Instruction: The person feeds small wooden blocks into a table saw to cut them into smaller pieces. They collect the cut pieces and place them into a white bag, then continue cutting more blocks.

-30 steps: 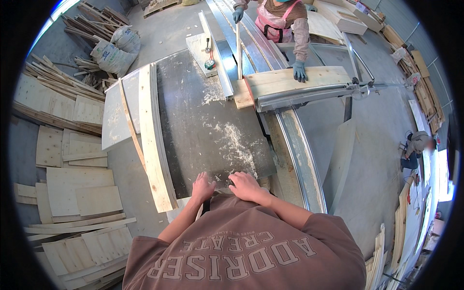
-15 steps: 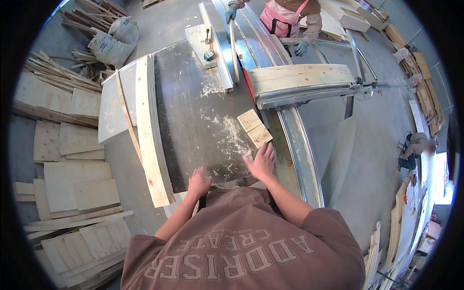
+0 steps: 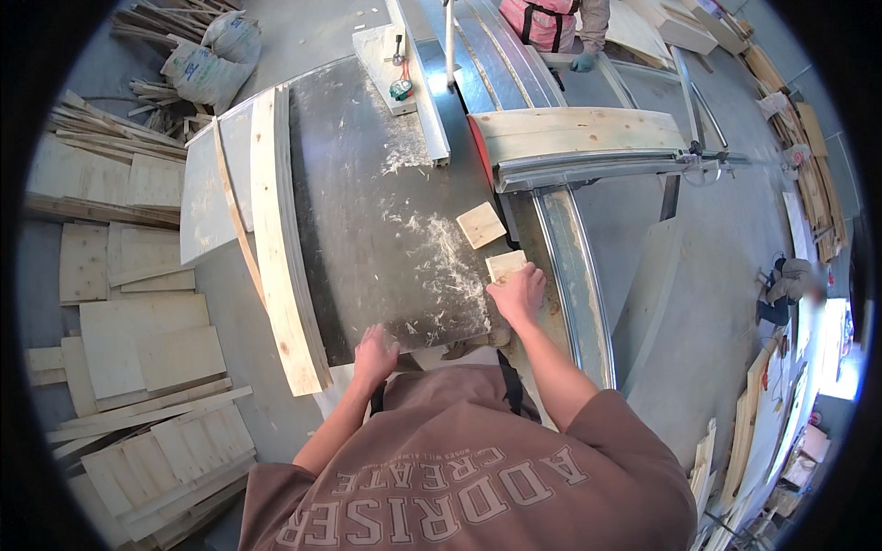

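My right hand (image 3: 521,294) is closed on a small wooden block (image 3: 504,265) by the right side of the dark saw table (image 3: 377,230). A second square wooden block (image 3: 481,225) lies just beyond it, apart from the held one. My left hand (image 3: 378,354) rests at the table's near edge, holding nothing, with its fingers loosely out. Sawdust and shavings are scattered between the hands and up the table. Farther off, a wide wooden board (image 3: 579,133) lies against the metal crosscut fence (image 3: 593,168).
Long stacked boards (image 3: 276,239) lie along the table's left side. A metal rip fence (image 3: 421,83) and a green-and-black tool (image 3: 401,88) are at the far end. A sliding rail (image 3: 577,285) runs on the right. A co-worker's gloved hand (image 3: 583,61) is at the far side.
My right hand has closed on the nearer block and drawn it toward me, apart from the other block. The co-worker's other hand and the strip it held have shifted, and that hand has left view.
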`<state>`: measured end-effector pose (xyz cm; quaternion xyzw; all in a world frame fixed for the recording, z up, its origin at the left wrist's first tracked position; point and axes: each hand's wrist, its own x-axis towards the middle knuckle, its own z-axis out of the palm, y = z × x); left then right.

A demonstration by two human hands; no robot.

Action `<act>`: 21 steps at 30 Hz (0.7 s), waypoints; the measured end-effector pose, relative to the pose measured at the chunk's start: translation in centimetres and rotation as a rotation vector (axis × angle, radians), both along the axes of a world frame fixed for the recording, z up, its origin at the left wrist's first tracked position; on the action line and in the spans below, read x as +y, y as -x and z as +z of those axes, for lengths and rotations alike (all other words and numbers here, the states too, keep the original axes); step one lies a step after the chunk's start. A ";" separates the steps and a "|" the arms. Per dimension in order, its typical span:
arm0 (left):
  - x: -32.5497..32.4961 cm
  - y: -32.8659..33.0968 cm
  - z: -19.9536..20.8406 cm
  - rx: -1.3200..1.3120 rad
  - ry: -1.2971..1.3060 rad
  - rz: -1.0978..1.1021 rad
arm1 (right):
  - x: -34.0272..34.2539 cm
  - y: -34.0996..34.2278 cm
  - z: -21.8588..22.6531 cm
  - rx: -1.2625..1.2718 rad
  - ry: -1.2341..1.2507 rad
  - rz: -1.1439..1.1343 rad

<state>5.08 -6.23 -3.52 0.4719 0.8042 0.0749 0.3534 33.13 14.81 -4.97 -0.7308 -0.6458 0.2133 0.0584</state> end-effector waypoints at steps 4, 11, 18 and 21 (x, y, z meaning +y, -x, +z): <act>-0.3 0.4 0.4 -0.002 0.001 0.045 | 1.5 2.5 2.2 0.085 -0.278 0.051; -0.3 1.1 -1.4 0.033 -0.044 0.082 | 8.5 7.1 -2.1 -0.027 -0.083 0.147; 0.2 1.4 -1.4 0.010 -0.103 0.087 | 9.0 7.0 -3.0 -0.030 -0.048 0.151; 1.1 1.5 -1.0 -0.094 -0.134 0.128 | 8.1 6.6 -2.2 0.038 -0.049 0.163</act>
